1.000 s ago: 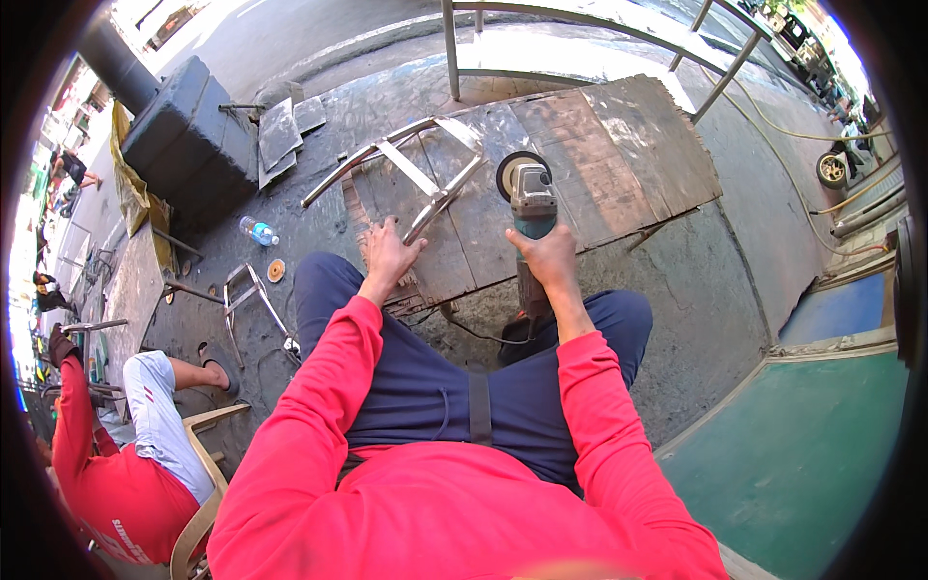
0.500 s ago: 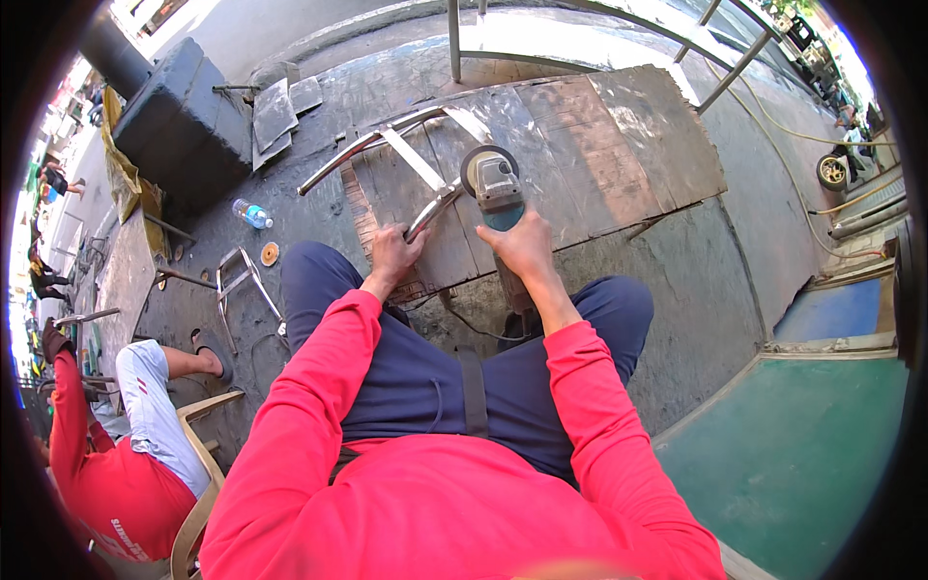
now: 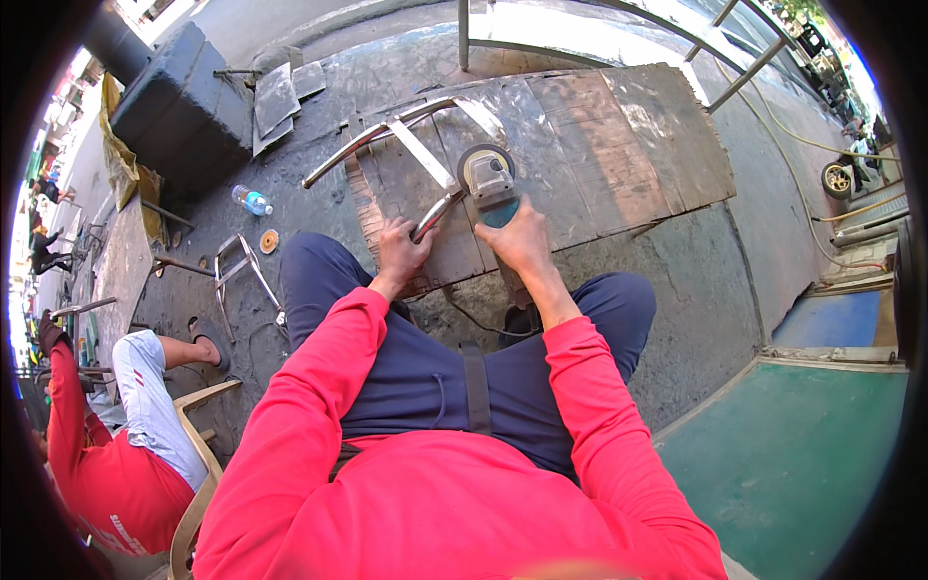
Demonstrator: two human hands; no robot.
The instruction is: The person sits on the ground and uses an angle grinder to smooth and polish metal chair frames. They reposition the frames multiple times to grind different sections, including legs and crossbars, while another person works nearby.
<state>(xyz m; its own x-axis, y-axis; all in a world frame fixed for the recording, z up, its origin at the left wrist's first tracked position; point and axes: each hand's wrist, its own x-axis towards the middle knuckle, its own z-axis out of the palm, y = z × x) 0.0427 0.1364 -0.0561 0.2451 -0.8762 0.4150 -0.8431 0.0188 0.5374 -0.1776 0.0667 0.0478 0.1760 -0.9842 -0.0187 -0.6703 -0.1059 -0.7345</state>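
My right hand is wrapped round the body of an angle grinder, whose round disc is up against or very near the joint of a shiny metal tube frame. Closed on the near end of that frame is my left hand. The frame has a curved tube and flat crossbars, and lies tilted on a worn wooden board before my knees. The grinder's cord runs down between my legs.
A co-worker in a red top sits at the left. On the floor are a second metal frame, a plastic bottle and a tan disc. A dark block stands far left; metal railing runs behind the board.
The frame has turned slightly in my left hand, and its near end has shifted a little right. The grinder stays by the same joint. The whole view has shifted slightly.
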